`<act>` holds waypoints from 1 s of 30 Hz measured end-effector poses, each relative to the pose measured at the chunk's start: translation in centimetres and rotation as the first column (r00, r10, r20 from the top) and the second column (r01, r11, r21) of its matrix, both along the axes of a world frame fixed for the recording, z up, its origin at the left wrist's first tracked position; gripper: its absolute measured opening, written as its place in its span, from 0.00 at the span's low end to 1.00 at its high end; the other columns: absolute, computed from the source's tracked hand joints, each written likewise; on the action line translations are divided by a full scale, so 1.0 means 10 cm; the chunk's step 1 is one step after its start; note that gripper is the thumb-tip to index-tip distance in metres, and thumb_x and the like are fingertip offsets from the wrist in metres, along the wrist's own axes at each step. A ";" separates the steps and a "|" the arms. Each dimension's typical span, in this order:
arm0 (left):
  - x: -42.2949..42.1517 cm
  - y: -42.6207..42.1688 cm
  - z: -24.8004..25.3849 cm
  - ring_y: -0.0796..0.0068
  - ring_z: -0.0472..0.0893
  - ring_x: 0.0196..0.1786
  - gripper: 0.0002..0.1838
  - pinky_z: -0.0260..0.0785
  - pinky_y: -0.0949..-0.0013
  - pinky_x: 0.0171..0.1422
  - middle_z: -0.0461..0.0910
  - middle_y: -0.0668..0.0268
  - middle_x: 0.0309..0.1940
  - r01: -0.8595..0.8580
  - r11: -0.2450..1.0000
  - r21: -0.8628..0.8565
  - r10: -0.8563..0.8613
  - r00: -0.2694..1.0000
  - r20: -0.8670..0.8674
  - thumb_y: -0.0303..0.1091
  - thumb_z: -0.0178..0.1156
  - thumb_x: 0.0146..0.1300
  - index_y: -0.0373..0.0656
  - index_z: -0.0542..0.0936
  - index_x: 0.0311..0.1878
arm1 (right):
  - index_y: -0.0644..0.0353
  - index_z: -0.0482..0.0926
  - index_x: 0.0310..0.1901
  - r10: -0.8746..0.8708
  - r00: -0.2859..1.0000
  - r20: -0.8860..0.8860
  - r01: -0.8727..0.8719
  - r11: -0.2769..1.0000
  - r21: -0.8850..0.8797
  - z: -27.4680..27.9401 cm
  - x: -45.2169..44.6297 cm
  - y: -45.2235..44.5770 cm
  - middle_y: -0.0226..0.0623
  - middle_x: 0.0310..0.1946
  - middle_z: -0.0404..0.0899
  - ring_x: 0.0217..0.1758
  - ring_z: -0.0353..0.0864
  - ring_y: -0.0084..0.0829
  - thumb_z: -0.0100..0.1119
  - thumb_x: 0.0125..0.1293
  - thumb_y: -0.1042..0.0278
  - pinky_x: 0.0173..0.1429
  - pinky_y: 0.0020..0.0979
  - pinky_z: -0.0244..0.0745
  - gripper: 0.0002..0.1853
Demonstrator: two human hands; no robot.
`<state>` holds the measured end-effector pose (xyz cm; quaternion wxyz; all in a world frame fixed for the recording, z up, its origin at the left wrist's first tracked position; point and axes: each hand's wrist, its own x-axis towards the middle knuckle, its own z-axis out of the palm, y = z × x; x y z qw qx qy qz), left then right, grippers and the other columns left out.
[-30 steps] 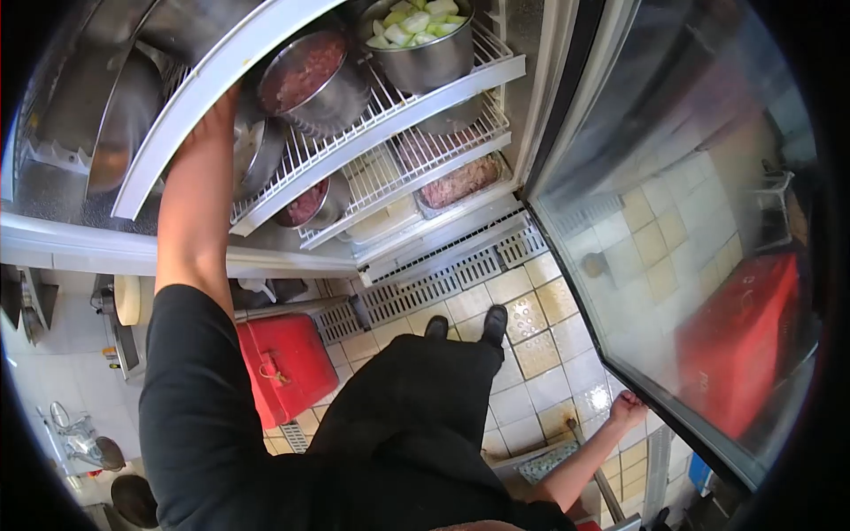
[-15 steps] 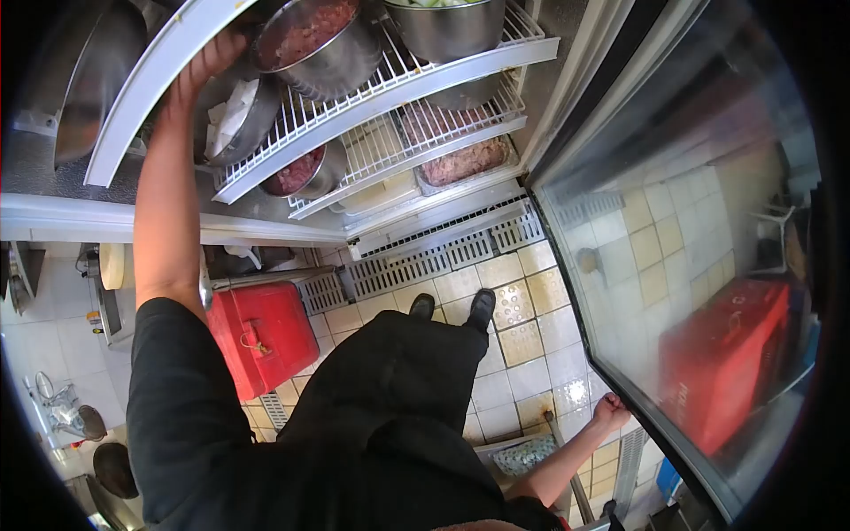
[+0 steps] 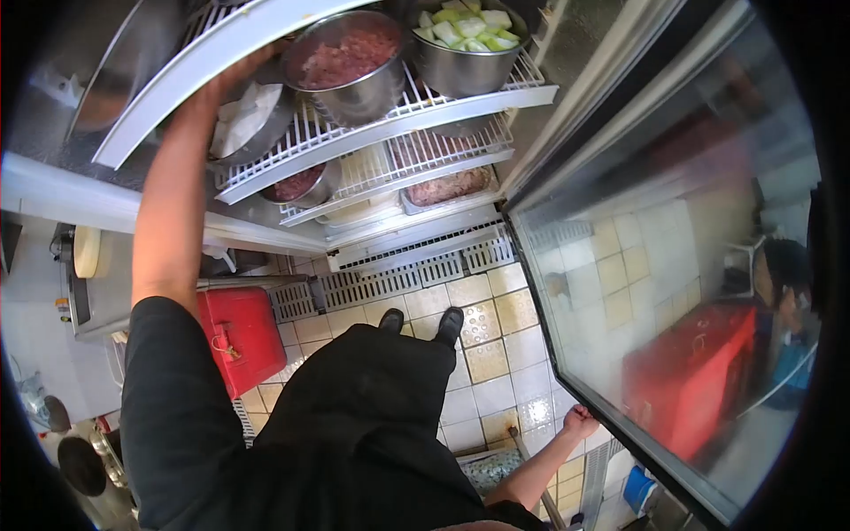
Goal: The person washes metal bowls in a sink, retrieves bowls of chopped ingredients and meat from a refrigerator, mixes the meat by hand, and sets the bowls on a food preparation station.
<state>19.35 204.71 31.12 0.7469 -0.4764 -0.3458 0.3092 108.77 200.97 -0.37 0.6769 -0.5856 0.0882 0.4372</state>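
Observation:
My left hand (image 3: 251, 67) reaches into the fridge, under the white front rail of the upper shelf (image 3: 168, 102). Its fingers are blurred and partly hidden beside a metal pot of raw chopped meat (image 3: 347, 64). Below the wrist, a tilted metal bowl (image 3: 266, 133) has something white in it. To the right of the meat stands a metal pot (image 3: 460, 73) filled with cut pale green vegetables (image 3: 469, 31). Down at the lower right, my right hand (image 3: 580, 422) is closed at the edge of the open glass door (image 3: 567, 372).
Lower wire shelves hold a bowl of meat (image 3: 301, 184) and a tray of minced meat (image 3: 447, 187). A red box (image 3: 243, 341) sits on the tiled floor at left. A floor grate (image 3: 372, 285) runs along the fridge base. The door glass reflects a person and a red box.
The view has shifted, so the upper-shelf pots show more fully and the floor and door sit further left. My left hand remains inside the fridge, my right at the door edge.

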 end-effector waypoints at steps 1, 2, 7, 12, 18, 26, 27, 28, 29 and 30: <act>-0.04 -0.01 0.06 0.68 0.77 0.57 0.21 0.70 0.58 0.63 0.75 0.66 0.57 -0.015 1.000 -0.003 0.015 1.000 0.013 0.50 0.44 0.72 0.52 0.72 0.61 | 0.49 0.75 0.26 0.000 1.000 -0.001 0.000 1.000 0.001 -0.06 0.03 -0.01 0.19 0.15 0.66 0.14 0.58 0.17 0.54 0.67 0.53 0.19 0.19 0.59 0.14; -0.08 -0.02 0.12 0.68 0.77 0.57 0.21 0.70 0.58 0.63 0.75 0.66 0.57 -0.034 0.999 -0.005 0.034 0.998 0.047 0.50 0.44 0.72 0.52 0.72 0.61 | 0.49 0.75 0.27 -0.003 1.000 -0.008 0.003 1.000 0.002 -0.11 0.06 -0.04 0.19 0.15 0.66 0.14 0.58 0.17 0.55 0.67 0.52 0.19 0.19 0.59 0.13; -0.09 0.23 0.11 0.68 0.77 0.57 0.21 0.70 0.58 0.63 0.75 0.65 0.58 -0.047 0.999 -0.016 0.049 0.982 0.185 0.50 0.44 0.72 0.52 0.72 0.61 | 0.49 0.77 0.28 -0.032 0.999 0.002 0.032 0.999 0.016 -0.19 0.06 -0.05 0.19 0.14 0.64 0.13 0.58 0.16 0.55 0.68 0.52 0.17 0.19 0.59 0.14; 0.05 0.76 -0.09 0.68 0.76 0.58 0.21 0.70 0.58 0.63 0.75 0.65 0.58 -0.034 0.999 -0.008 0.035 0.941 0.337 0.49 0.45 0.72 0.52 0.72 0.62 | 0.49 0.76 0.27 -0.039 0.999 -0.011 0.039 0.999 0.024 -0.17 0.02 -0.07 0.19 0.14 0.64 0.14 0.58 0.16 0.54 0.67 0.52 0.19 0.19 0.59 0.14; 0.15 0.79 -0.14 0.67 0.76 0.58 0.21 0.70 0.58 0.63 0.74 0.64 0.59 -0.046 0.999 -0.008 0.046 0.938 0.344 0.49 0.45 0.72 0.51 0.71 0.62 | 0.48 0.75 0.24 -0.032 0.999 -0.018 0.032 0.999 0.005 -0.04 -0.07 -0.04 0.19 0.13 0.63 0.14 0.57 0.16 0.54 0.68 0.52 0.19 0.20 0.59 0.16; 0.07 0.68 -0.08 0.67 0.76 0.59 0.21 0.70 0.58 0.63 0.74 0.64 0.59 -0.053 0.998 -0.015 0.055 0.954 0.295 0.48 0.45 0.71 0.51 0.71 0.62 | 0.48 0.72 0.20 0.002 1.000 0.005 -0.002 0.998 0.065 -0.10 -0.03 -0.04 0.20 0.12 0.64 0.14 0.58 0.17 0.57 0.66 0.45 0.19 0.21 0.60 0.21; 0.05 0.69 -0.08 0.67 0.75 0.59 0.21 0.70 0.58 0.63 0.74 0.64 0.59 -0.053 0.998 -0.016 0.055 0.954 0.294 0.48 0.45 0.71 0.51 0.71 0.62 | 0.48 0.72 0.20 -0.004 1.000 0.007 0.004 0.999 0.054 -0.12 -0.01 -0.03 0.20 0.12 0.63 0.14 0.57 0.17 0.58 0.66 0.44 0.19 0.21 0.60 0.21; 0.03 0.69 -0.07 0.67 0.75 0.59 0.21 0.70 0.58 0.63 0.74 0.64 0.59 -0.051 0.999 -0.016 0.054 0.955 0.293 0.48 0.45 0.71 0.51 0.71 0.62 | 0.48 0.72 0.20 -0.010 1.000 0.009 0.009 0.999 0.043 -0.11 -0.01 -0.03 0.20 0.12 0.63 0.14 0.57 0.17 0.58 0.65 0.43 0.19 0.21 0.60 0.22; 0.01 0.69 -0.06 0.67 0.75 0.59 0.22 0.70 0.58 0.63 0.74 0.64 0.60 -0.053 0.998 -0.016 0.055 0.956 0.289 0.48 0.45 0.71 0.51 0.71 0.63 | 0.47 0.72 0.21 -0.032 0.999 0.018 0.032 0.999 0.025 -0.10 -0.02 -0.01 0.20 0.13 0.63 0.14 0.57 0.17 0.58 0.65 0.43 0.19 0.21 0.60 0.21; -0.01 0.68 -0.06 0.67 0.75 0.59 0.22 0.69 0.58 0.63 0.73 0.64 0.60 -0.053 0.998 -0.016 0.055 0.956 0.289 0.48 0.45 0.71 0.51 0.71 0.63 | 0.47 0.72 0.21 -0.053 0.998 0.027 0.053 0.999 0.008 -0.09 -0.03 0.01 0.20 0.13 0.62 0.14 0.57 0.17 0.58 0.65 0.42 0.19 0.21 0.60 0.21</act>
